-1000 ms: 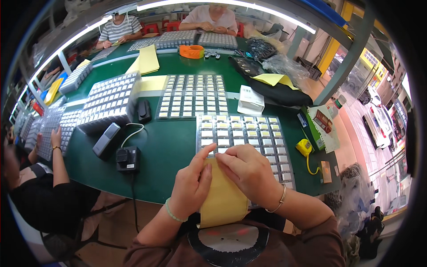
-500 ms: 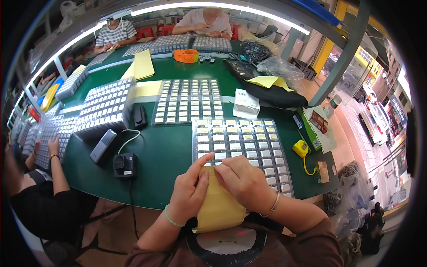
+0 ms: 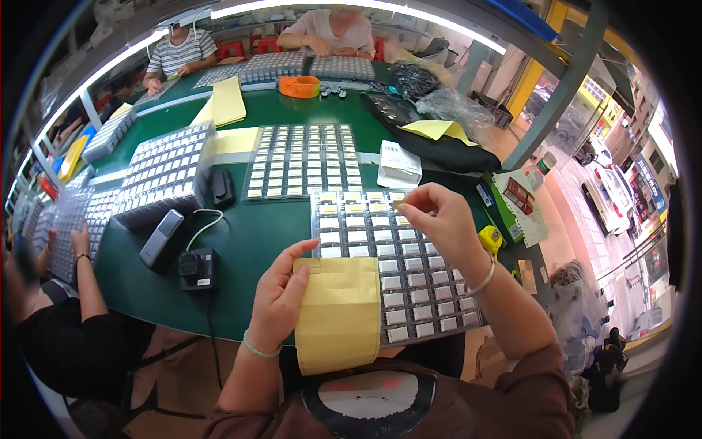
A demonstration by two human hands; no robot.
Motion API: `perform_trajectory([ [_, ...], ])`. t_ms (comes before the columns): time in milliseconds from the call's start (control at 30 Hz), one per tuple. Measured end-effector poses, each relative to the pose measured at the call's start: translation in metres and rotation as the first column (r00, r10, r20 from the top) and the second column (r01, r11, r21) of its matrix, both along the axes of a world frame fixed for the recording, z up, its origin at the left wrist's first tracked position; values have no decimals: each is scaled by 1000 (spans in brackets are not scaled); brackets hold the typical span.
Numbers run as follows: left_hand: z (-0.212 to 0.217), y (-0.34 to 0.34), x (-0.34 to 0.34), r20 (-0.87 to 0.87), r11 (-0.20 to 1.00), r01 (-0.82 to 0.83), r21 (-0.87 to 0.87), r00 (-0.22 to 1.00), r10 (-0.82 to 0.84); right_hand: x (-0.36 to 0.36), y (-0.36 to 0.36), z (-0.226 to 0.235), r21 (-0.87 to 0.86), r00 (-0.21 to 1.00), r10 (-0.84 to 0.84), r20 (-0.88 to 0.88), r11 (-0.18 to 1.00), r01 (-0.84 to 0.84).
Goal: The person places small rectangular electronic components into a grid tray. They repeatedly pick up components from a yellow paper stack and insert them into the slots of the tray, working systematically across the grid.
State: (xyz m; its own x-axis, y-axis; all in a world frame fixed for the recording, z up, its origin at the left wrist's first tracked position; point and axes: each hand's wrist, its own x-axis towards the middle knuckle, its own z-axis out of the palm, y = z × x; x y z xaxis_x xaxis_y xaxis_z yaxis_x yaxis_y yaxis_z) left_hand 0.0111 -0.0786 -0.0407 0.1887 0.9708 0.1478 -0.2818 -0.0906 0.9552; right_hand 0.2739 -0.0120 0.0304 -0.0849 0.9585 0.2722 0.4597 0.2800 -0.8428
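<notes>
The left hand [image 3: 281,296] is gripping a yellow sheet [image 3: 340,314] by its left edge, thumb on top and fingers curled under, holding it at the near edge of the table over the person's lap. The right hand [image 3: 439,223] is reaching farther out, thumb and forefinger pinched together above the far rows of a tray of small white parts [image 3: 395,267]; whether something tiny is sitting between the fingertips is too small to tell. The sheet's right edge is overlapping the tray's near left corner.

That tray is lying on the green table [image 3: 263,234] just in front of the person, its near edge hanging slightly past the table's rim. A second tray [image 3: 303,161] is sitting farther off, with a small white box [image 3: 398,164] to its right. To the left, a stack of trays [image 3: 164,175] is rising beside a grey handheld device [image 3: 161,238] and a black adapter [image 3: 197,269] with its white cable. A yellow tape measure [image 3: 491,240] is resting near the right wrist.

I would say the risk lies in the overhang: a forearm leaning on the near edge could be tipping the tray and spilling the parts. The sheet, held one-handed, could also be sagging and brushing parts out of their pockets.
</notes>
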Motion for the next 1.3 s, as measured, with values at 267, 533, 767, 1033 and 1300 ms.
perform_trajectory([
  [267, -12, 7, 4, -245, 993, -29, 116, 968, 56, 9, 42, -30, -490, 995, -97, -27, 869, 72],
  [533, -18, 9, 7, -230, 991, -59, 122, 969, 86, 2, 48, -36, -450, 994, -59, 92, 888, 95],
  [767, -15, 6, 5, -246, 992, -65, 105, 965, 89, 1, 48, -42, -355, 983, -89, 163, 924, 143],
  [1033, -17, 6, 5, -214, 992, -58, 115, 973, 82, 0, 45, -44, -344, 979, -101, 176, 926, 157],
  [1300, -21, 7, 3, -212, 991, -51, 120, 974, 76, -3, 43, -44, -295, 960, -95, 262, 940, 173],
])
